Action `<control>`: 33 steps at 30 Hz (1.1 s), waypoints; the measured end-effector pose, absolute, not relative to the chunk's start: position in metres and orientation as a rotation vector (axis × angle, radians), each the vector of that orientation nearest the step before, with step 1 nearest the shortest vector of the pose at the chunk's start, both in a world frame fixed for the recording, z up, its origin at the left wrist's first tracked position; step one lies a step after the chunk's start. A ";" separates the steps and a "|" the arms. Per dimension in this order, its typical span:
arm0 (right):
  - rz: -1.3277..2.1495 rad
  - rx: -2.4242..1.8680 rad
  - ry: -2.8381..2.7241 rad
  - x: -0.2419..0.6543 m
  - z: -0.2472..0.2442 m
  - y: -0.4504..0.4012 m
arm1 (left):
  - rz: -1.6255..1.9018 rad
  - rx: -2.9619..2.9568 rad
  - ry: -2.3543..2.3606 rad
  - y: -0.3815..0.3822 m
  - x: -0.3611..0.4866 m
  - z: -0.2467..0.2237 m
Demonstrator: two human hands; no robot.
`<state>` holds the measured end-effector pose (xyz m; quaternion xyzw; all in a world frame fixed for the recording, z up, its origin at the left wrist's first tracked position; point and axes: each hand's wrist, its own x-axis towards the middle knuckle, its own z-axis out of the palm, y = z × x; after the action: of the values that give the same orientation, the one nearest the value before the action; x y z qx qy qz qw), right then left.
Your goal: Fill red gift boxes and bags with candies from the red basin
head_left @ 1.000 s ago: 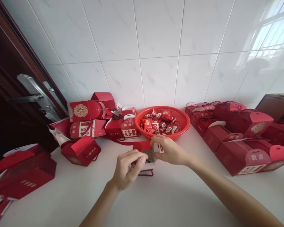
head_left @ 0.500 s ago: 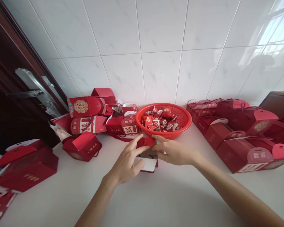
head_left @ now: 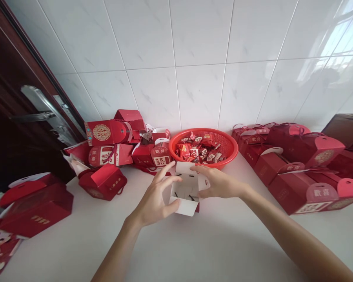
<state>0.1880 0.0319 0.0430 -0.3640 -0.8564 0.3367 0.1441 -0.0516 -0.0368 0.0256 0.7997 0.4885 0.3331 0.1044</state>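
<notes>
A small red box with a white inside (head_left: pixel 187 187) stands on the white table in front of me, its flaps spread open. Dark cord ends show inside it, and no sweets are visible in it. My left hand (head_left: pixel 156 197) is at the box's left side, fingers apart, the thumb by the near flap. At the right side, my right hand (head_left: pixel 219 183) has its fingers and thumb spread around the box's edge and side flap. Just behind the box sits a red plastic basket (head_left: pixel 231 150) holding wrapped sweets (head_left: pixel 204 150).
Red gift boxes (head_left: pixel 106 180) are piled at the left, near a dark door (head_left: pixel 6 117) with a metal handle. More red boxes (head_left: pixel 300 192) stand in rows at the right. A white tiled wall (head_left: pixel 200 90) closes off the back of the table.
The box's flaps have been folded outward, so its white inside now shows. Both hands have drawn slightly apart, to either side of it.
</notes>
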 end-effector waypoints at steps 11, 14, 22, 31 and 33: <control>1.059 -0.865 -2.468 0.193 0.043 0.037 | 1.062 2.300 1.429 -0.032 -0.054 0.025; 1.049 -0.683 -2.448 0.198 0.051 0.039 | 1.050 2.286 1.395 -0.030 -0.054 0.022; 0.689 -1.327 -1.973 0.217 0.071 0.120 | 1.145 2.227 1.329 -0.031 -0.048 0.014; 0.928 -1.531 -2.088 0.205 0.037 0.184 | 1.264 2.195 1.300 -0.029 -0.048 0.009; 0.917 -1.457 -2.065 0.206 0.034 0.184 | 1.278 2.205 1.290 -0.030 -0.048 0.009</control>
<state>0.2056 0.1841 0.0338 -0.5282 -0.7484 0.3324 0.2247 -0.0478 -0.0299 0.0086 0.7641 0.4471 0.4428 0.1422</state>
